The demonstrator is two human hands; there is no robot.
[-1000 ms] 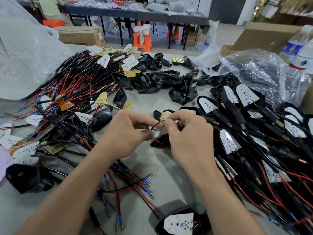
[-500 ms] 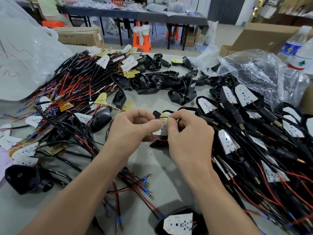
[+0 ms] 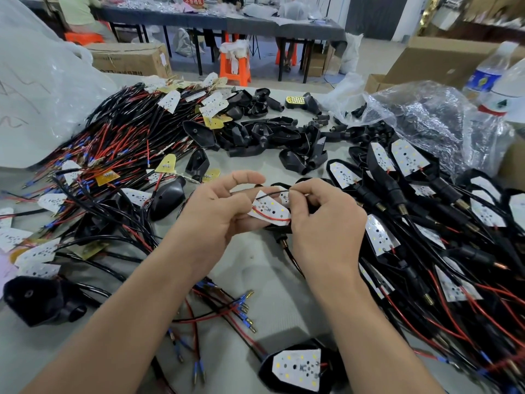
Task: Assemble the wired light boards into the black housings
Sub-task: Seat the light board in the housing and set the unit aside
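While left hand [image 3: 216, 211] holds board [image 3: 271, 209], sign [image 3: 194, 0] 不合格区

White, dotted yellow and black, on the light board [image 3: 270, 209]; black on the housings [image 3: 272, 135]; red and black on the wires [image 3: 113, 143], blue at their connectors [image 3: 241, 297]; orange on the stool [image 3: 234, 66]; pale grey on the table [image 3: 284, 294]

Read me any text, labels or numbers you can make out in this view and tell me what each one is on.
"不合格区": red sign, top of the view.
Cardboard box: dark print low on its front face, too blurred to read.
Water bottle: blue label, print unreadable.
Light board at centre: tiny black marking, too small to read.
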